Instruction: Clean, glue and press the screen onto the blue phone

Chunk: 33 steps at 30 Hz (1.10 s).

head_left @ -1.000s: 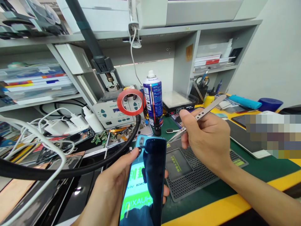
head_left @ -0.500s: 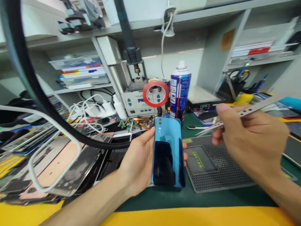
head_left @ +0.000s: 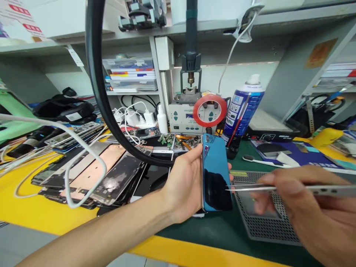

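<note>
My left hand [head_left: 185, 185] is wrapped round a smartphone [head_left: 218, 157] from below and the left side. Its glossy blue back with a camera at the upper left faces me, and dark reflections cover the lower part. My right hand [head_left: 303, 200] pinches metal tweezers [head_left: 330, 190], held nearly level. Their thin tips point left and appear over the phone's lower right edge; whether they touch it I cannot tell. Beneath the right hand lies a grey perforated mat [head_left: 263, 230], partly hidden by that hand.
A black hose [head_left: 94, 66] curves down at the left, near a white cable [head_left: 86, 148] and stacked phone parts [head_left: 91, 168]. Behind the phone stand a red ring [head_left: 198, 113], a control box [head_left: 183, 118] and a blue spray can [head_left: 244, 111]. A toothbrush [head_left: 261, 162] lies right.
The view has swung left, so the phone and hands appear further right. The tweezers have come down from a raised slant to nearly level, their tips now over the phone's edge.
</note>
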Each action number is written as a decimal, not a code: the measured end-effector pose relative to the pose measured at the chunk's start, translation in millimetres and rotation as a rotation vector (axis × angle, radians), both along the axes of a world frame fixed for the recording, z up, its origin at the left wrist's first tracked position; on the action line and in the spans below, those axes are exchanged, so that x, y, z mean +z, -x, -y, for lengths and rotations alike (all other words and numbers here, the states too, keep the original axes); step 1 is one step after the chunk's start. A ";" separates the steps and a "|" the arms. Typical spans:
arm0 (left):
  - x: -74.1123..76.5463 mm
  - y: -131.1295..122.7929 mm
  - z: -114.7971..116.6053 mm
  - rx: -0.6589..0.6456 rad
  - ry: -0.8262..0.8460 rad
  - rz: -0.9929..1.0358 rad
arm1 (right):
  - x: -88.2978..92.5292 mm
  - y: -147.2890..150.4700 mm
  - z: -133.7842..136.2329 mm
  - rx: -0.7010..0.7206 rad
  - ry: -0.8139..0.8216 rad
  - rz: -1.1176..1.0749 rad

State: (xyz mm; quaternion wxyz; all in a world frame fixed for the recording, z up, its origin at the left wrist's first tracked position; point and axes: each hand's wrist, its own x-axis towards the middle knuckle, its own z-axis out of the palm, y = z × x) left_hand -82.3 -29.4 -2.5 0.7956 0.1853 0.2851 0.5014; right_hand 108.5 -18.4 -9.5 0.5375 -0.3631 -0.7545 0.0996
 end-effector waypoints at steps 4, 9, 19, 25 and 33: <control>2.4 -0.2 2.6 0.012 0.014 -0.019 | -8.2 -4.5 5.2 0.124 -0.143 0.173; 3.6 -2.1 4.7 0.018 -0.004 -0.018 | -8.8 -9.3 4.0 0.224 -0.199 0.336; -3.5 -1.4 5.2 0.040 -0.095 0.097 | -7.4 -14.2 -0.3 0.321 -0.225 0.402; -2.3 -1.4 5.7 0.037 -0.088 0.080 | -7.1 -12.8 0.7 0.343 -0.222 0.425; -3.4 -1.7 5.4 0.039 -0.098 0.096 | -3.7 -8.6 3.4 0.368 -0.200 0.413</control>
